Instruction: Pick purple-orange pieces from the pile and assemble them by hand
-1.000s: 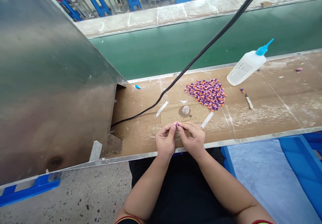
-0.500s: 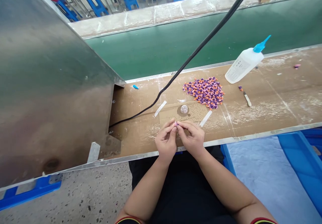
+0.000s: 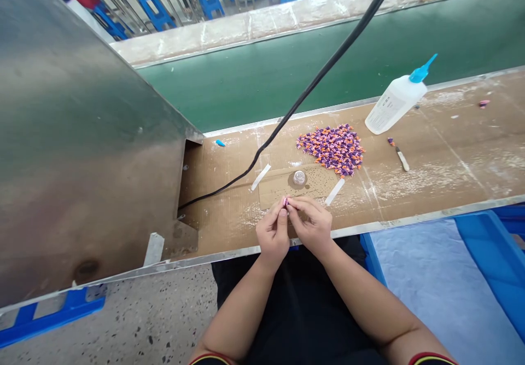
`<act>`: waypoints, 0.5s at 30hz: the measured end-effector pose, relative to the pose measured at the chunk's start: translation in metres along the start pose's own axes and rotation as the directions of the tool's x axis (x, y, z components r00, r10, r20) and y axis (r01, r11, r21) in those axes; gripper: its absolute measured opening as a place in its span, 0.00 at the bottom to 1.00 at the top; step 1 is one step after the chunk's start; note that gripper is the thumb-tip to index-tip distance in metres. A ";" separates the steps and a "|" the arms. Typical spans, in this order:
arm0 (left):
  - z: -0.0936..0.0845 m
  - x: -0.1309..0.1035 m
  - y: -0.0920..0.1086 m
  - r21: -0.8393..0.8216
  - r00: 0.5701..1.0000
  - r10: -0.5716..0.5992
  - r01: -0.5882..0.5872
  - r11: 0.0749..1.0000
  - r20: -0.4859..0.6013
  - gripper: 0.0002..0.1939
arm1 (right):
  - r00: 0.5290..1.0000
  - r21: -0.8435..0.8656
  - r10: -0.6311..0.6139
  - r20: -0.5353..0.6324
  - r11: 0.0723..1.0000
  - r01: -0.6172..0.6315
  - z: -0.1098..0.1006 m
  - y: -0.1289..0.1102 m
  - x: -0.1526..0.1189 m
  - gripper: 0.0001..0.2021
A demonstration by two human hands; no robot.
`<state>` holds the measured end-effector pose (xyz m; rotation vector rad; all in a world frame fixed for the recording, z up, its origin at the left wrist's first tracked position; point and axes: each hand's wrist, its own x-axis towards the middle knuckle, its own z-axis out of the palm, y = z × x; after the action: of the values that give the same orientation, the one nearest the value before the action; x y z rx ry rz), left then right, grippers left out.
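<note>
My left hand (image 3: 274, 232) and my right hand (image 3: 310, 221) meet at the fingertips over the near part of the bench. Between them they pinch a small purple and pink piece (image 3: 286, 202), mostly covered by the fingers; its exact kind is too small to make out. Just beyond the fingers stands a little clear round pot (image 3: 299, 177) on a damp, speckled piece of cardboard (image 3: 273, 191). Farther off to the right lies a heap of small purple, pink and orange pieces (image 3: 334, 149) that look like twist-wrapped candies.
A white squeeze bottle (image 3: 394, 105) with a blue nozzle stands at the back right. Near it lie a small pale-handled tool (image 3: 402, 160) and a loose piece (image 3: 391, 142). A black cable (image 3: 287, 116) crosses over the bench. A metal housing (image 3: 102, 135) rises at left; a blue tray (image 3: 488, 250) is at right.
My left fingers have drawn closer together around the small piece, with the thumb now straighter. My right hand has barely moved. The whole view has shifted slightly.
</note>
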<state>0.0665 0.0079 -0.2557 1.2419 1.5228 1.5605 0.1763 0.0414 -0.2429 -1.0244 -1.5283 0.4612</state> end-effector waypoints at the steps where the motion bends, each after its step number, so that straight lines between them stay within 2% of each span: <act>1: 0.000 0.000 0.000 0.012 1.000 0.019 -0.019 1.000 0.003 0.16 | 1.000 -0.006 0.004 0.003 1.000 -0.004 0.000 0.000 0.000 0.09; 9: 0.001 0.002 0.000 0.043 0.996 0.083 -0.084 0.996 0.013 0.14 | 0.999 -0.018 -0.047 -0.018 0.999 0.047 -0.004 -0.001 0.004 0.07; 15: 0.001 0.002 0.001 0.013 1.000 -0.004 0.004 1.000 0.007 0.18 | 1.000 -0.013 -0.008 -0.008 1.000 0.008 -0.001 -0.001 0.001 0.08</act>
<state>0.0669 0.0100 -0.2545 1.2495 1.5323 1.5442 0.1768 0.0419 -0.2414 -1.0287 -1.5299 0.4411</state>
